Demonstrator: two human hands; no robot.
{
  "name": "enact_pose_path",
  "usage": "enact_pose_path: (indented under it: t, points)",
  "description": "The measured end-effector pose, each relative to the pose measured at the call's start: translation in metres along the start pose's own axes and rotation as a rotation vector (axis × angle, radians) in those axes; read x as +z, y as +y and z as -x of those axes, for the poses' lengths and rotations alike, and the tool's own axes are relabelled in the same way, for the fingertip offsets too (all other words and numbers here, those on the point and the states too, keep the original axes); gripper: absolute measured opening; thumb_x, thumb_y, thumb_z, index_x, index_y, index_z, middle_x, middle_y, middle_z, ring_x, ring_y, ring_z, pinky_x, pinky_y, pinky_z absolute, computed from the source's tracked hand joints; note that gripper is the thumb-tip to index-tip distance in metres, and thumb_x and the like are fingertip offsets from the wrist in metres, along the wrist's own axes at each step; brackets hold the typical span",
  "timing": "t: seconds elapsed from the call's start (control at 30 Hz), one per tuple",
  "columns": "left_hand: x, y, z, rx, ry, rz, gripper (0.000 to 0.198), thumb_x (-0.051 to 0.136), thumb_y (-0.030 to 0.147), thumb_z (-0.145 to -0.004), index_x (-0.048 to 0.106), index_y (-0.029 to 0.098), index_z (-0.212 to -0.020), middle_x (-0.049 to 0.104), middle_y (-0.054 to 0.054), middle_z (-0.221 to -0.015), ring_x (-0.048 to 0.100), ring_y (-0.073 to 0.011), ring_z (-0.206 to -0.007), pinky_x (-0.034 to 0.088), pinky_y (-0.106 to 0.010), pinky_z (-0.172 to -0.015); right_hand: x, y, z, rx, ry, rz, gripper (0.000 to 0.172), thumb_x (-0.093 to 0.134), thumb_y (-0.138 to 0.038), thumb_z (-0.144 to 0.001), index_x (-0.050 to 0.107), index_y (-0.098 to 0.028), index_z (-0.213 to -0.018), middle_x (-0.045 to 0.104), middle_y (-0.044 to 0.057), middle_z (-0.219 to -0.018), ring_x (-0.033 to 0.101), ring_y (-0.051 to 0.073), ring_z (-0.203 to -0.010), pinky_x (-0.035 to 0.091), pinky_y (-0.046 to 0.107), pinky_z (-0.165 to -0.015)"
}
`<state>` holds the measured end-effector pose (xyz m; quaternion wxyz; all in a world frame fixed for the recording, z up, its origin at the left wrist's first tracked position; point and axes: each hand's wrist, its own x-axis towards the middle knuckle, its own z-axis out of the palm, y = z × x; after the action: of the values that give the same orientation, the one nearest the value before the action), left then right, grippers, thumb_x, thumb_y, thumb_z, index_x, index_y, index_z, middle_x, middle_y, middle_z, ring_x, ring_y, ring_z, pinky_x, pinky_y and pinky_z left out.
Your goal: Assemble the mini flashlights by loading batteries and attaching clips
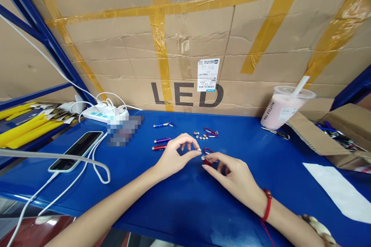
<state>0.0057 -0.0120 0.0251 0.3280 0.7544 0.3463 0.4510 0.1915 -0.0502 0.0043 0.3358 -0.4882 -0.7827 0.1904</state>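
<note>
At the far left a phone (75, 149) lies face up on the blue table (179, 204). A white cable (95, 166) loops beside it and a power strip (104, 115) sits behind. Further in lie three pen-shaped flashlights, each with its long axis running left to right. The blue flashlight (162, 125) is farthest back. The purple flashlight (162, 140) and a spare red flashlight (159, 147) come next, the red one just beside the left hand's knuckles.

The left hand (174, 159) is near the middle of the table. Its thumb and forefinger are pinched on a small silvery battery (199, 149), and the other fingers arch loosely above. The battery is right against the end of the held flashlight (206, 159), a short red one. The right hand (233, 175) grips this between thumb and fingertips, with its remaining fingers curled under. The two pieces meet in the narrow gap between the hands.

The held flashlight's red clip (207, 150) points away from the person, toward the cardboard wall. Its long axis therefore runs roughly front to back, leaning a little left, though the fingers hide most of the body. Just behind the hands lie loose batteries (201, 136) and another clip (211, 132).

To the right stand a pink drink cup (282, 109), an open cardboard box (342, 135) and, nearer the person, a white sheet (339, 191).
</note>
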Motion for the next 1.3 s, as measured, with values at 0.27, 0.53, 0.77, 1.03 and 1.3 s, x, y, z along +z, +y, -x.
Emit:
enact_pose_path:
  t: [0.27, 0.53, 0.77, 1.03, 1.3]
  points:
    - [0.011, 0.001, 0.006, 0.054, -0.034, -0.037, 0.009, 0.065, 0.025, -0.075, 0.066, 0.016, -0.075, 0.061, -0.003, -0.076, 0.053, -0.0128, -0.070, 0.041, -0.022, -0.060, -0.001, -0.001, -0.002, 0.024, 0.013, 0.004, 0.018, 0.053, -0.037, -0.082, 0.062, -0.023, -0.089, 0.069, -0.001, -0.082, 0.058, 0.009, -0.051, 0.048, 0.020, -0.050]
    - [0.016, 0.001, 0.009, 0.067, 0.050, -0.106, 0.011, 0.064, 0.028, -0.076, 0.070, 0.019, -0.077, 0.061, -0.004, -0.074, 0.055, -0.0133, -0.071, 0.043, -0.022, -0.057, -0.001, 0.000, -0.002, 0.039, 0.010, -0.003, 0.020, 0.053, -0.039, -0.082, 0.062, -0.024, -0.092, 0.068, -0.002, -0.079, 0.058, 0.009, -0.051, 0.048, 0.020, -0.051]
    - [0.014, -0.002, 0.009, 0.057, 0.169, -0.177, 0.008, 0.064, 0.026, -0.076, 0.070, 0.021, -0.078, 0.059, -0.002, -0.074, 0.054, -0.0127, -0.069, 0.043, -0.022, -0.059, -0.002, 0.002, -0.002, 0.044, 0.040, -0.023, 0.020, 0.054, -0.039, -0.081, 0.062, -0.023, -0.090, 0.068, -0.001, -0.081, 0.057, 0.009, -0.051, 0.048, 0.020, -0.051]
    - [0.016, -0.004, 0.010, 0.100, 0.137, -0.196, 0.007, 0.065, 0.023, -0.075, 0.070, 0.020, -0.078, 0.058, -0.002, -0.074, 0.054, -0.0128, -0.071, 0.045, -0.024, -0.065, -0.005, 0.003, -0.003, 0.047, 0.035, -0.035, 0.020, 0.054, -0.039, -0.081, 0.061, -0.023, -0.090, 0.067, -0.001, -0.078, 0.056, 0.010, -0.051, 0.046, 0.020, -0.048]
    - [0.015, -0.003, 0.010, 0.131, 0.130, -0.165, 0.007, 0.067, 0.022, -0.073, 0.072, 0.020, -0.078, 0.058, -0.002, -0.074, 0.055, -0.0127, -0.071, 0.045, -0.024, -0.067, -0.004, 0.001, -0.004, 0.029, 0.046, -0.054, 0.019, 0.055, -0.038, -0.081, 0.061, -0.022, -0.090, 0.066, -0.001, -0.076, 0.054, 0.008, -0.048, 0.045, 0.019, -0.047]
